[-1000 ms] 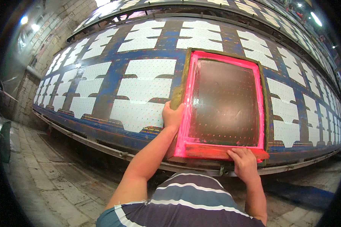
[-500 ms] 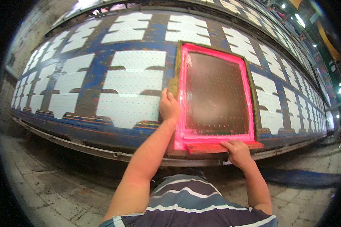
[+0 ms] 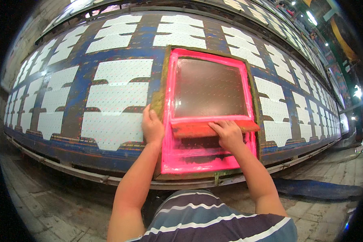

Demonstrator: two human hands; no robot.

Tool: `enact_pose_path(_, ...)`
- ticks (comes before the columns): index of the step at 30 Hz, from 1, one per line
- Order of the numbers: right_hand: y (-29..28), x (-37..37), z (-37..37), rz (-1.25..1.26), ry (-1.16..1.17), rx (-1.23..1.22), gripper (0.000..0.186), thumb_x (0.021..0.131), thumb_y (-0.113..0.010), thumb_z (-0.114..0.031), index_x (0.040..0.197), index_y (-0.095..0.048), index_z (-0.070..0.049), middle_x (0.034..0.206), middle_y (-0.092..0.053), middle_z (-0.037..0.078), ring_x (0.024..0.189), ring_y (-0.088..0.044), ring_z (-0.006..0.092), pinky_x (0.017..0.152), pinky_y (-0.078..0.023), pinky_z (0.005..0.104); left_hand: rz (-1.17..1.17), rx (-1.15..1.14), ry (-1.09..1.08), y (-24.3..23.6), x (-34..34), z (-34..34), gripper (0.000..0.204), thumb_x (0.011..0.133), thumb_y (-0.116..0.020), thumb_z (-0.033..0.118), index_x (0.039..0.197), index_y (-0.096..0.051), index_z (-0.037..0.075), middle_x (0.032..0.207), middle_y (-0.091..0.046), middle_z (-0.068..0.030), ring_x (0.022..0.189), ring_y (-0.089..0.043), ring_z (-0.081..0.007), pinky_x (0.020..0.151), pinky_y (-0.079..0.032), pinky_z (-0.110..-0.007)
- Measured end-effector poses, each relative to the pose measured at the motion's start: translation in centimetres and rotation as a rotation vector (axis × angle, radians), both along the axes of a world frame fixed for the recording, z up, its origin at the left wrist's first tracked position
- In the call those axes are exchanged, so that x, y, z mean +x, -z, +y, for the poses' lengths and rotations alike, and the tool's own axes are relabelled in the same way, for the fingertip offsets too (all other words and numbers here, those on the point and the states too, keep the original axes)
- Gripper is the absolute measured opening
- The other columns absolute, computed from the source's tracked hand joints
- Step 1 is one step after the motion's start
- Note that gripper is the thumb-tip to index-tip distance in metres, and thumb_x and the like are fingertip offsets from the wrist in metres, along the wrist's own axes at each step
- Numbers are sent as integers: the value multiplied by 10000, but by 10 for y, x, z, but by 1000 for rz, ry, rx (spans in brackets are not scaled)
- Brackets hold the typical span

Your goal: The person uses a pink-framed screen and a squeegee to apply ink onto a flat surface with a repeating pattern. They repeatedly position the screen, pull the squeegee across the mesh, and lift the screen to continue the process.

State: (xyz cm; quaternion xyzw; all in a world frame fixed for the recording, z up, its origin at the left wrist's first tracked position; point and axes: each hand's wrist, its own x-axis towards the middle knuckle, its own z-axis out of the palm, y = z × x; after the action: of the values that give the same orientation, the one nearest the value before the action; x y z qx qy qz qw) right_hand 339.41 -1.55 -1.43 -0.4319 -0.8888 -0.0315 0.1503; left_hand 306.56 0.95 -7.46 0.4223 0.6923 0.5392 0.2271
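Observation:
A screen printing frame (image 3: 160,105) with a dark mesh and bright pink ink round its inner border lies flat on the long table. My right hand (image 3: 229,135) is closed over a red squeegee (image 3: 189,129), which spans the mesh from side to side below its middle. A band of pink ink runs along the squeegee's far edge, and streaks of it mark the near end of the screen. At the frame's left side my left hand (image 3: 153,126) grips the wooden edge; its fingertips are partly hidden.
Rows of white cut pieces (image 3: 115,97) with small dots cover the blue-brown table (image 3: 72,94) on both sides of the frame. A metal rail (image 3: 68,170) runs along the near edge. Another table with pale pieces (image 3: 266,18) stands beyond. Dark blue material (image 3: 314,189) lies on the floor at right.
The squeegee has moved from the frame's near edge up over the mesh with my right hand, with pink ink ahead of it. My left hand stays on the frame's left side.

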Motion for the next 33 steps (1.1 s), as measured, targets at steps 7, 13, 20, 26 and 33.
enact_pose_path(7, 20, 4, 167, 20, 35, 66, 454, 827, -714, -7, 1249, -787, -158, 1103, -760, 139, 1004, -754, 380, 888, -601, 506, -70, -18, 7, -3, 1, -2, 408, 1184, -471, 152, 1482, -643, -68, 1386, -734, -224, 1292, -692, -326, 1141, -514, -419)
enact_pose_path(13, 21, -1, 303, 8, 72, 89, 419, 849, -702, -12, 1229, -795, -162, 1080, -763, 167, 1000, -770, 407, 881, -619, 541, -69, -87, -46, -16, 6, -4, 380, 1200, -474, 160, 1426, -673, -71, 1319, -753, -164, 1209, -702, -244, 1087, -538, -381)
enact_pose_path(20, 6, 5, 386, 25, 119, 57, 364, 891, -707, -72, 1229, -812, -161, 1122, -813, 147, 1073, -800, 372, 909, -649, 521, 44, -148, -187, -16, 10, 2, 366, 1181, -577, 252, 1272, -740, -63, 1111, -785, -133, 1029, -715, -214, 950, -564, -378)
enact_pose_path(26, 4, 7, 395, -75, 103, -6, 337, 875, -702, -84, 1185, -822, -137, 1145, -824, 163, 1090, -800, 383, 919, -645, 537, 84, -233, -201, -21, 13, 4, 446, 1187, -605, 322, 903, -674, -16, 822, -591, 6, 806, -502, -112, 737, -444, -338)
enact_pose_path(33, -33, 11, 352, -196, 127, -268, 314, 854, -683, -133, 1127, -834, -101, 1137, -819, 229, 1097, -793, 436, 951, -638, 573, 36, -330, -223, -22, 8, 10, 502, 1159, -644, 359, 944, -717, -88, 800, -685, -129, 777, -566, -202, 748, -487, -420)
